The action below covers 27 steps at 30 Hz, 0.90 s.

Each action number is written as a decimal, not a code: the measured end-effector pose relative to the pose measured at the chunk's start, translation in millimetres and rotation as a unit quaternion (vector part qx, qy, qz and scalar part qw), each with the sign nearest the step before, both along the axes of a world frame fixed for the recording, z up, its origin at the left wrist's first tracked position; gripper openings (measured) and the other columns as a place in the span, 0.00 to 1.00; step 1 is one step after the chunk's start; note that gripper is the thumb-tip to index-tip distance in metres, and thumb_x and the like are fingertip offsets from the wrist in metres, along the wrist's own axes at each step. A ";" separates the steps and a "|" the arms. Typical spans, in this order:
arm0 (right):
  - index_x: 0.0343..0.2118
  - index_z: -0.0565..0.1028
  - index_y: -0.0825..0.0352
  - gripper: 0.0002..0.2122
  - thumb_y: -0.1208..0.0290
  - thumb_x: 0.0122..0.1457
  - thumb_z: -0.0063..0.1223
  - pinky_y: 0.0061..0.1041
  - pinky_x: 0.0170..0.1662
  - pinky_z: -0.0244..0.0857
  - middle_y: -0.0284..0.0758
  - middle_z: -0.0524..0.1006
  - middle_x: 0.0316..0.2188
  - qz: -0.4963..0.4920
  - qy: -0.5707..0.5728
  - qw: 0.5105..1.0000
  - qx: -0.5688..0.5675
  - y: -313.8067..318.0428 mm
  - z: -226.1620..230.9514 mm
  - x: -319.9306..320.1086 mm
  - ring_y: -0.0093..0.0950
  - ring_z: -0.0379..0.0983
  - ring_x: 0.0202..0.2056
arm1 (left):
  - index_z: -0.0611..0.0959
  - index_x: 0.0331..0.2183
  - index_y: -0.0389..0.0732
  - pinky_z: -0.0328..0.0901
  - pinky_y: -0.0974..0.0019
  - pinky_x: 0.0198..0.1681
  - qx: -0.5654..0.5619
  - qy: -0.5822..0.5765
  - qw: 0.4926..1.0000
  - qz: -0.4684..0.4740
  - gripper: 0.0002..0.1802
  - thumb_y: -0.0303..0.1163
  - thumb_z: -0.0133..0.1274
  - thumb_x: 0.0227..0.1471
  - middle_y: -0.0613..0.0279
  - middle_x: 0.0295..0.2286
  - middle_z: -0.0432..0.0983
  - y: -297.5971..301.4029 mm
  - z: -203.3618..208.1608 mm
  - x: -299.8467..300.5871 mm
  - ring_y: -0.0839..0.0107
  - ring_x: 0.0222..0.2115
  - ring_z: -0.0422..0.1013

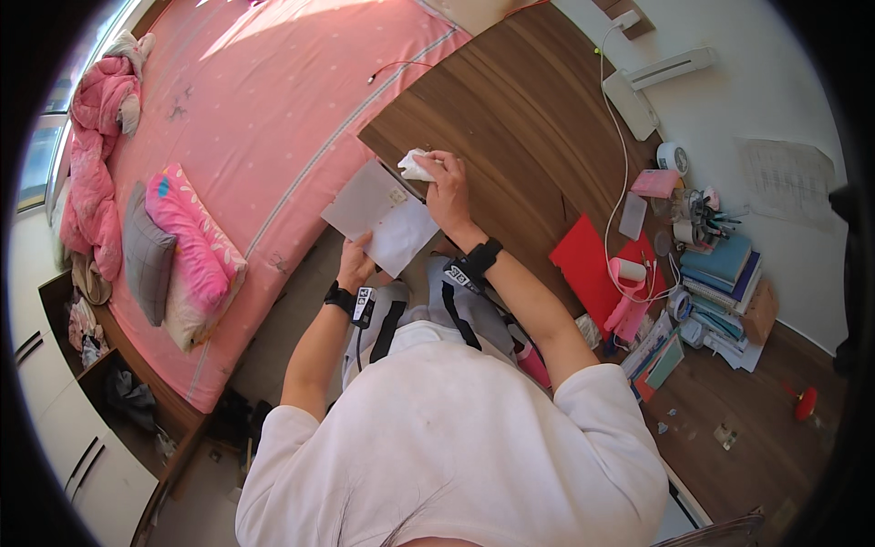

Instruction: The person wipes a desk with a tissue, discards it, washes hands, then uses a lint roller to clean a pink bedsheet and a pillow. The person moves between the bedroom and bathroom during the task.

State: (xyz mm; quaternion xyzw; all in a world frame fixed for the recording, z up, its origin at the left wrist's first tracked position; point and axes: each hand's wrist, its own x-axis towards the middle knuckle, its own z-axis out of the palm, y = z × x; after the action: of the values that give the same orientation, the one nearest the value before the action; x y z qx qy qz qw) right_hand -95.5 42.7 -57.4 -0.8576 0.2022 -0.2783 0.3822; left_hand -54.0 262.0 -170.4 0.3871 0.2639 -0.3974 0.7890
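Note:
My left hand (355, 263) grips the lower edge of an open booklet (363, 199), its thumb lying on the page side. One half of the booklet looks greyish, the other white, with a small pale patch near the fold. My right hand (447, 191) is closed on a crumpled white tissue (416, 165), just off the booklet's upper right corner and over the edge of the wooden desk (492, 100). Both wrists wear black straps with small devices.
Left of the desk lies a bed with a pink sheet (301, 100), pillows (196, 242) and a bunched quilt (96, 118). On the desk's right are a red folder (580, 264), a white cable (620, 137), stacked books (720, 269) and pens (718, 219).

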 end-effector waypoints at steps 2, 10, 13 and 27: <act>0.38 0.77 0.61 0.21 0.89 0.42 0.42 0.32 0.45 0.61 0.38 0.71 0.36 -0.047 -0.022 0.998 -0.020 -50.5 -3.6 17.7 0.38 0.65 0.40 | 0.70 0.46 0.35 0.63 0.49 0.52 0.002 -0.002 1.000 0.015 0.18 0.17 0.44 0.52 0.51 0.44 0.70 1.2 -3.0 3.9 0.56 0.45 0.69; 0.36 0.78 0.59 0.17 0.82 0.45 0.43 0.34 0.45 0.62 0.43 0.73 0.34 -0.193 0.093 0.977 -0.007 -224.8 -46.0 74.5 0.41 0.68 0.40 | 0.69 0.46 0.35 0.64 0.49 0.51 -0.008 0.011 0.999 0.046 0.19 0.15 0.45 0.51 0.52 0.43 0.69 -2.0 7.4 7.8 0.56 0.44 0.69; 0.36 0.78 0.58 0.16 0.80 0.45 0.45 0.34 0.46 0.61 0.41 0.72 0.36 -0.196 0.137 0.970 -0.037 -231.8 -56.5 100.8 0.40 0.67 0.41 | 0.68 0.47 0.35 0.64 0.49 0.52 0.003 0.028 0.997 0.067 0.20 0.14 0.45 0.50 0.51 0.43 0.69 -3.3 12.1 2.8 0.55 0.44 0.68; 0.32 0.72 0.60 0.07 0.74 0.48 0.51 0.35 0.41 0.62 0.35 0.66 0.35 0.047 0.174 0.980 -0.081 12.6 -30.5 93.5 0.36 0.64 0.40 | 0.69 0.46 0.36 0.66 0.53 0.50 0.022 0.027 0.999 -0.010 0.19 0.14 0.45 0.50 0.53 0.43 0.70 11.1 -2.2 13.5 0.58 0.43 0.69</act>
State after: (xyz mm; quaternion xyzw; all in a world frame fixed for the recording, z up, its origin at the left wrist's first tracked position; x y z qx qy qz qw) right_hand -2.0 55.3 -88.0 -0.9297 0.2017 -0.1219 0.2831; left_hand -40.5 273.1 -172.6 0.3959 0.2897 -0.4098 0.7690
